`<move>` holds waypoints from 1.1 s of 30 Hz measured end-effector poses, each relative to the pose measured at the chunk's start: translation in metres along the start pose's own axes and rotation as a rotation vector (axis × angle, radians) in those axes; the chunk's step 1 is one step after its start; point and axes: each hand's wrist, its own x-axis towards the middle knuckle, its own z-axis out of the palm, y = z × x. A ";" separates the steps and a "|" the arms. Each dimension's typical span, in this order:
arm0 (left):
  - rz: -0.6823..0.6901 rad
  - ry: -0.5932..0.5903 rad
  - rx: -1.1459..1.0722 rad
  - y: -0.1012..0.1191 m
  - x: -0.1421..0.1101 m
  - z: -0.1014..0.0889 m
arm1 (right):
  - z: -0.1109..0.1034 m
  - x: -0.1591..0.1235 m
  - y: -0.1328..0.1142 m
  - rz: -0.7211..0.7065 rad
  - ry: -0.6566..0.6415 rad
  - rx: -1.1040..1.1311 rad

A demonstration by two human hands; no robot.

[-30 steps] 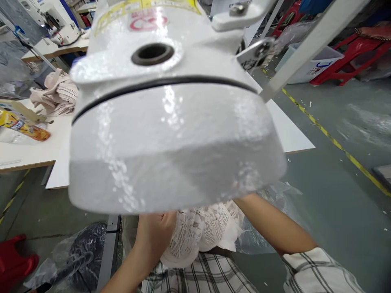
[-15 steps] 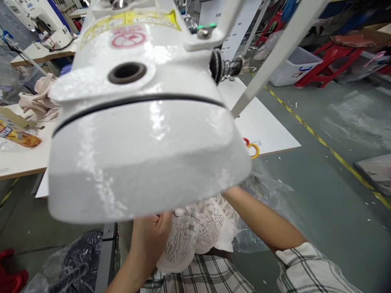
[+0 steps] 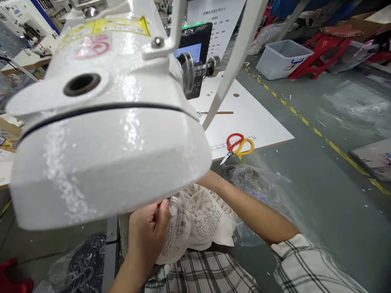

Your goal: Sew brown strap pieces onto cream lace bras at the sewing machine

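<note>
A cream lace bra [image 3: 203, 219] lies over my lap, its cups facing up, below the white sewing machine head [image 3: 113, 162]. My left hand [image 3: 148, 228] is closed, thumb against curled fingers, gripping the bra at its left edge. My right forearm [image 3: 244, 205] reaches in from the right across the far side of the bra. My right hand is hidden behind the machine head, so its fingers do not show. The machine head also covers the needle area and the bra's upper edge.
Scissors [image 3: 233, 148] with red and yellow handles lie at the front edge of the white table [image 3: 262, 122]. Behind the machine stands a control screen [image 3: 194, 53]. A clear plastic bag [image 3: 253, 183] hangs below the table; a red stool [image 3: 324, 51] and grey bin [image 3: 282, 59] stand beyond.
The view has shifted, so the machine head sits further left and the scissors and control screen now show fully. My left hand keeps its grip on the bra; both arms stay nearly in place.
</note>
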 end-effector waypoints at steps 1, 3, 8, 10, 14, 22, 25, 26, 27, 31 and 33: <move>-0.004 0.001 0.000 0.000 0.000 0.000 | 0.000 0.000 0.000 0.000 -0.001 0.008; -0.005 0.007 -0.008 0.000 -0.001 0.000 | 0.001 0.000 0.000 0.005 -0.001 0.021; 0.004 0.025 -0.004 -0.005 -0.002 0.001 | 0.003 0.000 0.000 0.027 0.009 0.041; 0.018 0.020 0.015 -0.008 -0.002 0.001 | 0.003 0.000 -0.001 0.031 0.018 0.053; 0.022 0.029 0.042 -0.012 -0.004 0.001 | 0.004 0.000 -0.003 0.021 0.040 0.068; 0.027 0.161 0.099 -0.023 -0.010 0.002 | 0.011 0.002 0.004 -0.035 0.068 0.010; 0.013 0.202 0.121 -0.028 -0.010 0.003 | 0.013 0.003 0.004 -0.015 0.066 -0.016; 0.013 0.200 0.120 -0.028 -0.009 0.003 | 0.014 0.003 0.003 -0.009 0.067 -0.024; 0.016 0.195 0.120 -0.029 -0.009 0.003 | 0.014 0.002 0.002 -0.004 0.067 -0.030; 0.031 0.173 0.102 -0.026 -0.008 0.002 | 0.014 0.001 -0.002 0.017 0.072 -0.024; 0.034 0.171 0.090 -0.023 -0.008 0.002 | 0.014 -0.001 -0.002 0.017 0.080 -0.012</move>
